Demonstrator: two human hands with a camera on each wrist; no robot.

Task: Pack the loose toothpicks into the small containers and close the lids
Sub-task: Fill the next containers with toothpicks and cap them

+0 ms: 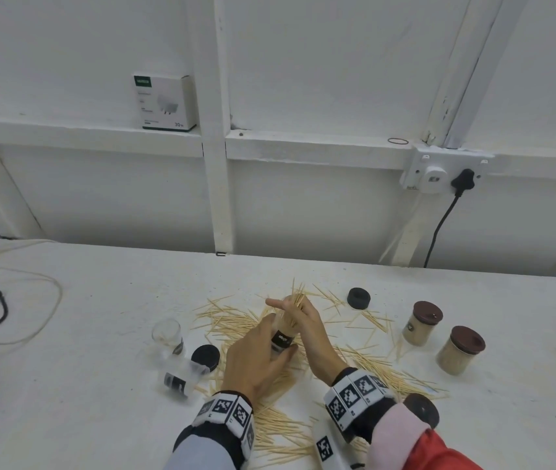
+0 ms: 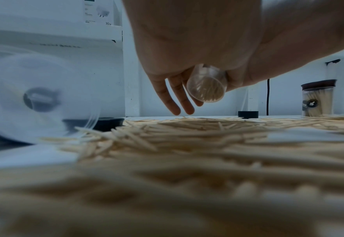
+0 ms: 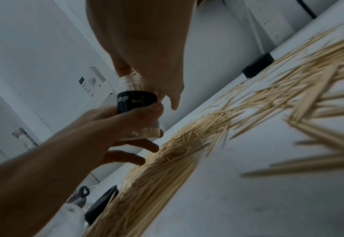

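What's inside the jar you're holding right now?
Toothpicks: the jar in the left hand holds a bundle, tips sticking out of the mouth where the right hand grips them. The black label hides the fill at mid-height.

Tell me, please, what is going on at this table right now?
A person is packing toothpicks into small clear containers. The left hand grips one open container above the loose toothpicks, and the right hand feeds a bundle into its mouth. Two filled containers with brown lids stand on the right; two empty containers and black lids wait.
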